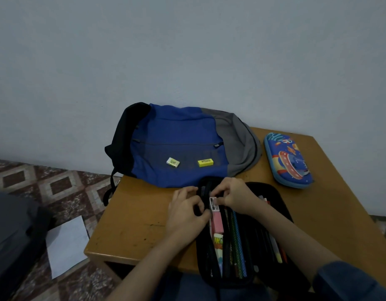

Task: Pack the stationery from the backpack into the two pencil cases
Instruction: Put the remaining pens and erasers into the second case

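Black pencil case (274, 193) lies open at the near edge of a brown wooden table (140, 224), with both hands at its far end.

Head view: the left hand (185, 211) curls its fingers round the case's middle flap, and the right hand (233, 196) pinches a small white labelled block (213, 204) above a pink eraser (217, 223) and a row of pencils (237, 240). Behind lies a blue backpack (179, 135), flat against a pale wall (187, 51), with a white eraser (173, 162) and a yellow eraser (205, 162) on it. A closed blue cartoon pencil case (288, 160) sits to the right. The patterned tile floor (57, 185) holds a paper sheet (67, 246).
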